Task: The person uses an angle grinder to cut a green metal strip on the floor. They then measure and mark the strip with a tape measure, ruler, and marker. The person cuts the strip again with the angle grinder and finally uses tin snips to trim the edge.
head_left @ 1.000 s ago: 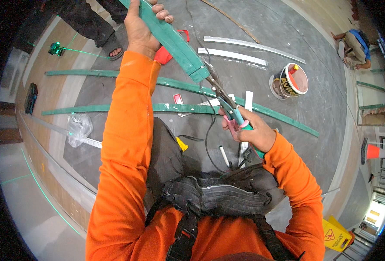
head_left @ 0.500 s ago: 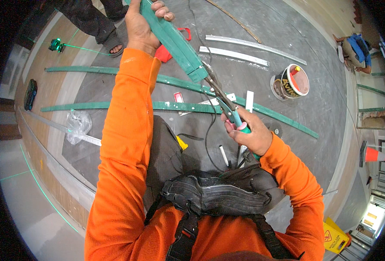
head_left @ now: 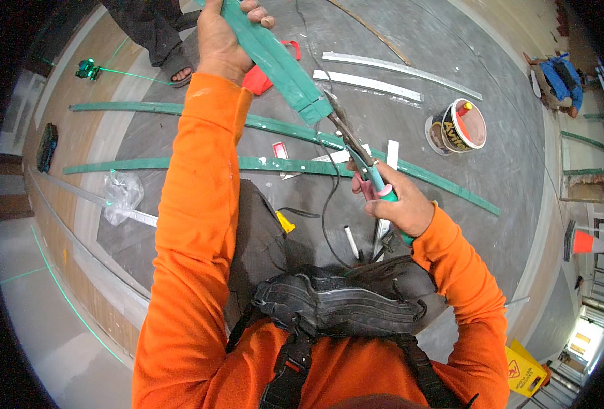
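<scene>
Green strip (head_left: 275, 61), a folded length of green metal channel, runs from the top edge at 12 o'clock down toward the picture's middle, tilted so its lower end points to 4 o'clock. Left hand (head_left: 223, 37) is wrapped tight around its upper part, fingers curled over the top face, arm stretched out in an orange sleeve (head_left: 193, 225). Snips (head_left: 356, 153) meet the strip's lower end: the blades touch its cut edge, while the pink and teal handles sit in the right hand (head_left: 401, 204), which is clenched around them at about 3 o'clock of centre. How far the blades are parted cannot be told.

On the grey floor (head_left: 452, 273) below, two long green strips (head_left: 179, 163) lie curved from 9 o'clock toward 4 o'clock, crossing behind the hands. Two pale metal strips (head_left: 377, 83) lie at 1 o'clock, and an open bucket (head_left: 459, 126) stands just right of them at 2 o'clock. A clear plastic bag (head_left: 121, 194) lies at 9 o'clock. A green laser level (head_left: 86, 68) stands at 10 o'clock, near another person's sandalled foot (head_left: 176, 65). A black tool pouch (head_left: 336, 307) hangs at the wearer's waist, 6 o'clock. An orange cone (head_left: 588, 243) sits at the far right, 3 o'clock.
</scene>
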The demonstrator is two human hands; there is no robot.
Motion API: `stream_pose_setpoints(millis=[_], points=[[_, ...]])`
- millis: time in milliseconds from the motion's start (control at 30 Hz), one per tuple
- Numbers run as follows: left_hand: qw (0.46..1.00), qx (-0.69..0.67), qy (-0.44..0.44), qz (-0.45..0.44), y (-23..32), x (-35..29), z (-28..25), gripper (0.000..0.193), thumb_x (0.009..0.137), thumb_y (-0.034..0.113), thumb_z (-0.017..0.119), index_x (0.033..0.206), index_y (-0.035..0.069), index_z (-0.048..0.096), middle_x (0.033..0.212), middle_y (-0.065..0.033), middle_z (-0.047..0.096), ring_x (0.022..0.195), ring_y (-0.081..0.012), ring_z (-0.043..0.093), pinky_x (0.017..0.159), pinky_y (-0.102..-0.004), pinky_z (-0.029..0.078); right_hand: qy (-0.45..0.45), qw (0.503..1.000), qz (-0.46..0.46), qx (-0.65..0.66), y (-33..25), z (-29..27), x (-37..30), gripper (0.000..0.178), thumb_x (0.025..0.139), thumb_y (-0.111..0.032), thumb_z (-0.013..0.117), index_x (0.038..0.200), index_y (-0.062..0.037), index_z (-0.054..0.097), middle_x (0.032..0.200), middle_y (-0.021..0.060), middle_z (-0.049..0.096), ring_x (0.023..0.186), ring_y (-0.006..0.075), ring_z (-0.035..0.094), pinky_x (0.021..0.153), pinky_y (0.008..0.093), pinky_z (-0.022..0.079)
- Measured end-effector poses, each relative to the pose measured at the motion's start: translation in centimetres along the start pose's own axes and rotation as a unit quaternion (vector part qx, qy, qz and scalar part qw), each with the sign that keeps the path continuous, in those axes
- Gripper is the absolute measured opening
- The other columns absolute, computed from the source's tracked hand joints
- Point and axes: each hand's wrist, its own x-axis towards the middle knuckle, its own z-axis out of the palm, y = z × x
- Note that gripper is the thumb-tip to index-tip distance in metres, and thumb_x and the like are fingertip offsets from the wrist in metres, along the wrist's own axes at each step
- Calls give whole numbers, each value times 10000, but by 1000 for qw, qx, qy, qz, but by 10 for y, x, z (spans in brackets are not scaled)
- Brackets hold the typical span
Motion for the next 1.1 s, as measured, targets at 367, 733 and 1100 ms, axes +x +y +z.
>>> stream_pose_setpoints(millis=[367,733,1100], points=[[999,-24,-23,12,4,2,-2,426,905,486,630,936,95,465,677,-16,429,513,-131,425,485,-282,414,-8,1000,15,6,-1,-4,-2,421,733,-101,652,1136,-43,547,990,35,548,921,139,526,867,290,436],[999,-24,-26,25,2,2,-2,404,909,465,633,941,100,461,680,-8,400,507,-117,413,477,-277,403,-22,996,48,77,-13,1,-2,548,750,-43,611,1291,-50,527,970,0,557,903,105,516,847,262,439],[999,-11,-34,20,8,-5,6,392,920,462,623,935,110,452,671,6,385,511,-115,407,482,-268,400,-6,996,46,78,-14,3,-1,474,765,-64,614,1234,-33,553,938,2,554,875,97,518,828,259,440]])
